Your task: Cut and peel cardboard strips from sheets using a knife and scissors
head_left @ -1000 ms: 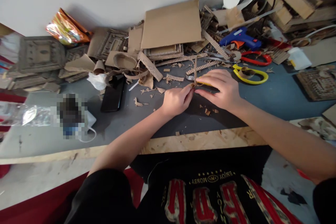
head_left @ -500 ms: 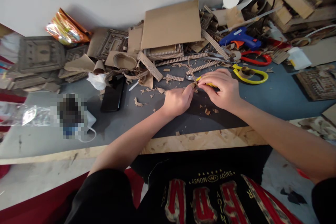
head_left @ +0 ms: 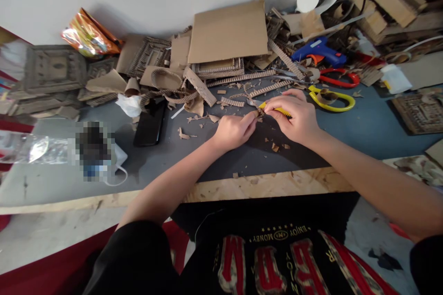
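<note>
My right hand [head_left: 295,117] is closed around a yellow utility knife [head_left: 284,111], its blade side pointing left over the work. Pinched in my left hand [head_left: 234,131] is a small brown cardboard piece [head_left: 259,112], mostly hidden by the fingers. The two hands almost meet over the grey table top [head_left: 194,159]. Just beyond them lie a short corrugated cardboard strip [head_left: 232,102] and a longer corrugated strip [head_left: 275,87]. Torn cardboard scraps [head_left: 275,147] are scattered below and around my hands.
Yellow-handled scissors [head_left: 334,107], red-handled scissors [head_left: 355,78] and a blue glue gun [head_left: 320,50] lie beyond my right hand. A black phone [head_left: 148,124] rests at left. Cardboard pieces and a large cardboard sheet [head_left: 228,32] crowd the back. A white bottle [head_left: 396,77] stands right.
Both hands stay close together with the knife and cardboard piece. The knife has shifted slightly in my right hand, and more of its yellow body shows. The view has moved a little.
</note>
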### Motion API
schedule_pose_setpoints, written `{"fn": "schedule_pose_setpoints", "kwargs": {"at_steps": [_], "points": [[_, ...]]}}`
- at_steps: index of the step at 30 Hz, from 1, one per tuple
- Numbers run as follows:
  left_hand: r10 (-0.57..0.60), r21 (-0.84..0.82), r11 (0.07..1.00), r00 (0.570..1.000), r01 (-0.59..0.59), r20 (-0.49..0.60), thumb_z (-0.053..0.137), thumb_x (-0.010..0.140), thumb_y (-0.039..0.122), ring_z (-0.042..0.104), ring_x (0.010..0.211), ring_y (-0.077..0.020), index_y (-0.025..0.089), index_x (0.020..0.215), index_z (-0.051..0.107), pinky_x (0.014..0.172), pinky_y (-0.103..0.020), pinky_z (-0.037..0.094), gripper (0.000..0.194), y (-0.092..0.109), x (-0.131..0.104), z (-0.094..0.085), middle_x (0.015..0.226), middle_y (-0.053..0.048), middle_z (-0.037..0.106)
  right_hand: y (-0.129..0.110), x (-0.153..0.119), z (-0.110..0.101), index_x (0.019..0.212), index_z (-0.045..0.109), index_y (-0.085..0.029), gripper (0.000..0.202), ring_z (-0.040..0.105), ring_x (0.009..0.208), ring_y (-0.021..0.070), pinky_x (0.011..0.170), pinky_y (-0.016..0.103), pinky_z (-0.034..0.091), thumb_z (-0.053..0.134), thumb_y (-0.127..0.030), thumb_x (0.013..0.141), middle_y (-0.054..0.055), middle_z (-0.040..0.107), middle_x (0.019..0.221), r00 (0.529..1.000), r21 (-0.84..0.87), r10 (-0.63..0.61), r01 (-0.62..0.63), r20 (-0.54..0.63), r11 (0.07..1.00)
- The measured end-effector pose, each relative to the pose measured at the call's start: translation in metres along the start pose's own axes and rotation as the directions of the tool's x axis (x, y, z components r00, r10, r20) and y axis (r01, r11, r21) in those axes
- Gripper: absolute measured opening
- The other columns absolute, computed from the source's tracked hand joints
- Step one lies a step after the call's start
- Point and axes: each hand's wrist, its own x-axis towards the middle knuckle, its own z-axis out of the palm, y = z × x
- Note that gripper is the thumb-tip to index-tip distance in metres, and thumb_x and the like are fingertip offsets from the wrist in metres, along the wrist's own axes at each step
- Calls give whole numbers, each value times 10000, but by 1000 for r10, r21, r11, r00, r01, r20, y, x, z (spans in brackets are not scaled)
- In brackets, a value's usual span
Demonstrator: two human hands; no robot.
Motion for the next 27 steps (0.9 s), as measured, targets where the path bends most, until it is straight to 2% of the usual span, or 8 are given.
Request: {"fn": "schedule_pose_setpoints", "kwargs": {"at_steps": [3, 5, 7, 9, 12, 16, 19, 27], "points": [[-7, 7, 1000, 1000, 7, -17, 354, 998, 284, 470, 415, -101, 144, 948, 651, 441, -240, 239, 332, 1, 2, -1, 499, 12, 562, -1, 1, 0, 860, 643, -232, 110, 715, 792, 154, 869, 353, 479, 567, -189, 926, -10, 765, 884, 1000, 9, 4, -4, 1, 1000], [-49, 36, 998, 997, 51, -61, 375, 988, 272, 536, 498, -119, 143, 930, 651, 480, -241, 303, 310, 5, 4, -2, 552, -9, 598, -3, 1, 2, 853, 650, -231, 91, 707, 757, 149, 849, 343, 492, 590, -199, 914, -15, 764, 856, 999, 4, 29, -29, -29, 1000], [-82, 75, 993, 989, 91, -121, 436, 966, 315, 634, 716, -170, 135, 941, 645, 609, -266, 412, 276, 8, 6, -4, 728, -65, 681, -5, 1, 3, 844, 659, -228, 64, 700, 721, 143, 840, 340, 497, 625, -205, 894, -20, 763, 828, 996, -2, 58, -58, -70, 998], [-95, 122, 985, 979, 118, -179, 507, 935, 416, 646, 928, -228, 133, 980, 634, 782, -332, 451, 313, 11, 8, -6, 967, -123, 706, -8, 0, 5, 840, 668, -223, 50, 701, 710, 142, 843, 345, 496, 646, -203, 880, -21, 763, 821, 995, -8, 57, -58, -85, 998], [-109, 180, 972, 970, 150, -216, 536, 927, 472, 645, 957, -236, 147, 990, 623, 866, -370, 427, 342, 10, 8, -6, 1096, -141, 685, -10, -1, 6, 846, 682, -219, 58, 712, 730, 150, 842, 355, 497, 642, -194, 880, -14, 766, 835, 999, -23, 9, -11, -46, 1000], [-61, 162, 983, 982, 90, -178, 481, 978, 341, 658, 815, -186, 158, 872, 624, 726, -292, 432, 255, 6, 7, -4, 855, -79, 707, -9, -2, 6, 889, 715, -233, 65, 730, 799, 172, 821, 359, 515, 650, -230, 879, -4, 773, 877, 1000, -37, 9, -10, -25, 999], [-49, 122, 990, 980, 73, -194, 462, 984, 288, 624, 622, -145, 158, 839, 637, 563, -258, 373, 262, 6, 5, -2, 641, -24, 649, -7, -2, 7, 983, 737, -244, 147, 737, 891, 204, 833, 378, 529, 699, -292, 850, 14, 772, 953, 999, -44, 42, -43, -22, 998], [46, 85, 996, 967, -25, -249, 495, 982, 305, 602, 519, -111, 145, 820, 653, 496, -232, 325, 277, 7, 4, -1, 575, -4, 640, -8, -3, 8, 885, 759, -246, 95, 746, 874, 192, 812, 360, 548, 670, -216, 870, 7, 770, 909, 999, 0, 22, -22, -47, 1000]]}}
